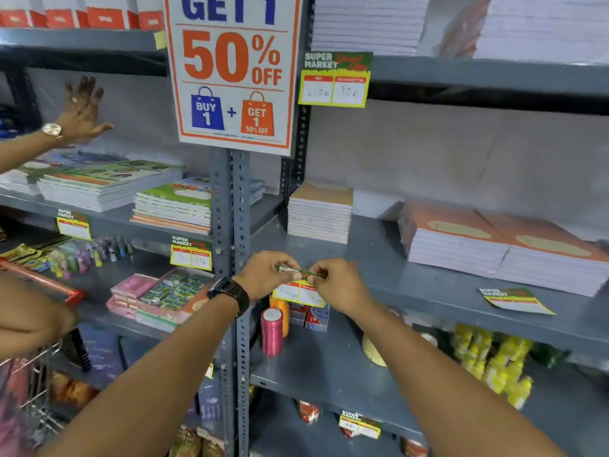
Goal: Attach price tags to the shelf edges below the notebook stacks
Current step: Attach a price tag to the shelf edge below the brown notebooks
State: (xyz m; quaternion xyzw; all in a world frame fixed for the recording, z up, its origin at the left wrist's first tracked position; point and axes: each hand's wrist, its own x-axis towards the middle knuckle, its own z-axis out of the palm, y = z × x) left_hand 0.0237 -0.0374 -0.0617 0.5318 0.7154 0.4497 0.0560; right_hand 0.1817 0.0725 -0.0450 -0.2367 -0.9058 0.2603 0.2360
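Observation:
A yellow and green price tag (298,291) hangs at the front edge of the grey shelf (428,288), below a small stack of brown-covered notebooks (319,212). My left hand (267,275) and my right hand (336,285) pinch its folded green top edge from either side. A second loose price tag (515,301) lies flat on the same shelf, in front of two wide stacks of orange-covered notebooks (501,245).
Another person's hand (82,110) with a gold watch reaches over notebook stacks (108,184) on the left shelf. Tags (191,253) hang on that shelf's edge. A 50% off poster (232,70) covers the upright post. A red-handled trolley (43,324) stands at lower left. Thread spools (272,331) stand below.

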